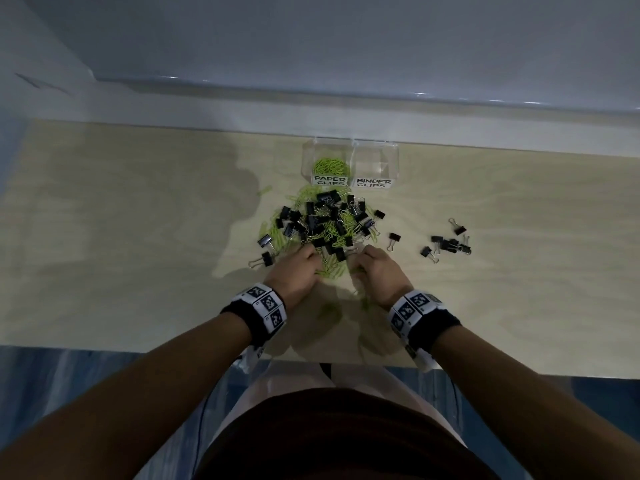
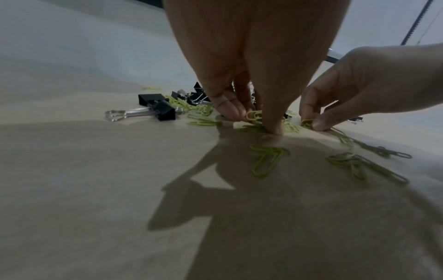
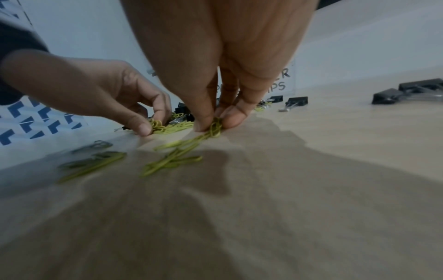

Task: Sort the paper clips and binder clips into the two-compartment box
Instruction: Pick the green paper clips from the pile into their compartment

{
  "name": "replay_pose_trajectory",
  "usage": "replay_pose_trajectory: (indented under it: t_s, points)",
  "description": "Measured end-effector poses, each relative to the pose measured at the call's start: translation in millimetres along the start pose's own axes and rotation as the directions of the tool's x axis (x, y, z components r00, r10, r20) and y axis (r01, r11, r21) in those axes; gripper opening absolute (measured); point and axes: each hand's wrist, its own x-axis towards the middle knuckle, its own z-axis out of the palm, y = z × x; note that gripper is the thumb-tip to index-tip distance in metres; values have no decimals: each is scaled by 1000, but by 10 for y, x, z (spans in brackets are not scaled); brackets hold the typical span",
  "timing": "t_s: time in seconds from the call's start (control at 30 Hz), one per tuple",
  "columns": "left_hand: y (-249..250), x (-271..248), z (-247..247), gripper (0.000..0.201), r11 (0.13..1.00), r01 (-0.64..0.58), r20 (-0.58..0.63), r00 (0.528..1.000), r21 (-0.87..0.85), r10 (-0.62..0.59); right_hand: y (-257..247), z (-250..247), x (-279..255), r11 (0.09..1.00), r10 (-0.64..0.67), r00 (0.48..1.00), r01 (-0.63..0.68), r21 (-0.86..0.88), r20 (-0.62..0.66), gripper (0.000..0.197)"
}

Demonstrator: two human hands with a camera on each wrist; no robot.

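Observation:
A mixed pile [image 1: 322, 223] of green paper clips and black binder clips lies on the table in front of a clear two-compartment box [image 1: 349, 164]. Its left compartment, labelled PAPER CLIPS, holds green paper clips [image 1: 330, 166]; the right, labelled BINDER CLIPS, looks empty. At the pile's near edge my left hand [image 1: 301, 268] pinches green paper clips [image 2: 254, 116] between thumb and fingertips. Beside it my right hand [image 1: 372, 268] pinches another bunch of green paper clips [image 3: 215, 126] against the table.
Several black binder clips [image 1: 448, 242] lie apart to the right of the pile. Loose green paper clips [image 2: 266, 161] lie on the table [image 1: 138, 237] just in front of my hands. A wall runs behind the box.

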Motion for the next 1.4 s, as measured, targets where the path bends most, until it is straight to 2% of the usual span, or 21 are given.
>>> replay_pose_trajectory:
  t_s: [0.1, 0.2, 0.3, 0.43, 0.57, 0.67, 0.73, 0.83, 0.93, 0.97, 1.03, 1.1, 1.2, 1.27, 1.3, 1.33, 1.4]
  points:
    - [13, 14, 23, 30, 990, -61, 36, 998, 125, 57, -2, -7, -4, 998, 30, 999, -27, -55, 43, 7]
    - [25, 58, -9, 27, 979, -107, 102, 991, 172, 90, -25, -66, 15, 997, 65, 997, -67, 36, 36, 6]
    - [57, 128, -166, 8, 996, -79, 125, 989, -29, 82, -29, -174, 100, 962, 211, 976, -217, 163, 57, 20]
    - [56, 370, -537, 10, 957, 31, -34, 998, -287, -43, -57, -463, 399, 905, 313, 949, -287, 314, -34, 13]
    - [12, 771, -909, 11, 899, 64, -201, 966, -432, -165, -172, -851, 911, 886, 351, 922, -272, 375, -163, 7]
    - [-14, 1070, -1154, 8, 889, 106, -306, 915, -445, -262, -259, -1040, 1318, 911, 346, 903, -257, 324, -255, 6]
    - [-33, 1207, -1264, 8, 903, 161, -330, 893, -398, -305, -298, -1118, 1517, 917, 351, 898, -272, 293, -266, 6]
    - [-57, 1242, -1267, 30, 936, 196, -327, 899, -294, -291, -283, -1135, 1622, 932, 333, 918, -288, 218, -213, 18]
    - [-54, 937, -1084, 30, 968, 99, -350, 920, -231, -178, -251, -1065, 1359, 960, 250, 946, -215, 177, -205, 14]
    - [-72, 782, -972, 26, 974, 45, -310, 944, -222, -114, -226, -1028, 1195, 970, 211, 963, -185, 158, -166, 13]
    - [-155, 442, -709, 20, 977, -54, -156, 988, -206, 22, -121, -928, 794, 982, 160, 987, -160, 104, 10, 14]
    - [-278, 121, -427, 21, 979, -114, 8, 993, -172, 117, 17, -806, 374, 979, 169, 968, -187, 85, 185, 26]
    - [-435, -218, -112, 45, 979, -113, 151, 979, -169, 139, 203, -586, -94, 987, 148, 937, -160, 12, 317, 59]
    - [-502, -319, 13, 71, 963, -132, 139, 976, -234, 167, 274, -440, -262, 994, 62, 936, -27, -104, 345, 87]
    - [-523, -334, 63, 79, 954, -131, 115, 979, -271, 167, 286, -378, -305, 986, 25, 941, 33, -165, 338, 94]
    - [-520, -332, 97, 79, 947, -122, 90, 984, -298, 155, 282, -328, -327, 979, -3, 949, 68, -194, 316, 95]
    - [-453, -282, 124, 57, 949, -89, 40, 994, -301, 106, 262, -240, -309, 980, -41, 965, 89, -178, 259, 88]
